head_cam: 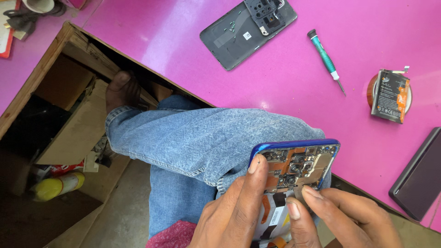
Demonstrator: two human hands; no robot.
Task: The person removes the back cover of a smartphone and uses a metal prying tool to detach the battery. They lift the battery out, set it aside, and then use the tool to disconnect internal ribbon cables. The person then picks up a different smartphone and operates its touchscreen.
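Observation:
An opened blue-framed phone (pixel 294 160) with its circuit board and camera modules bare rests over my jeans-clad knee (pixel 206 138). My left hand (pixel 234 211) grips the phone from the left, thumb pressed on its upper left edge. My right hand (pixel 340 216) comes in from the lower right, with thumb and forefinger tips touching the board's lower part near a metal shield. The phone's lower half is hidden by both hands.
On the pink table (pixel 294 82) lie a grey phone back cover (pixel 248 32) with a black part and small screws on it, a green-handled screwdriver (pixel 326 59), a battery (pixel 390 95) on a tape roll, and a dark slab (pixel 420 177). A wooden box (pixel 50 92) stands at left.

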